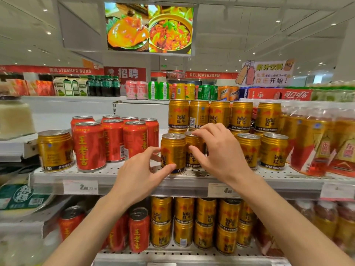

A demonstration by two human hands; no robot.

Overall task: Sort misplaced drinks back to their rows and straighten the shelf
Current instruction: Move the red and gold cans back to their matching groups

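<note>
On the white perforated shelf (192, 174) stand gold Red Bull cans and red Wanglaoji cans (113, 139). My left hand (140, 175) pinches the lower part of a gold can (172, 148) at the shelf front, thumb on its base and forefinger on its left side. My right hand (221, 152) grips the neighbouring gold can (194, 148) from above, fingers over its top and thumb on its front. One gold can (54, 150) stands alone left of the red cans. More gold cans (263, 150) fill the right, stacked two high behind.
Shrink-wrapped bottle packs (322, 143) crowd the right end of the shelf. The lower shelf holds red cans (137, 229) and stacked gold cans (194, 221). Price tags (80, 187) run along the shelf edge. A further shelf with mixed cans (172, 91) lies behind.
</note>
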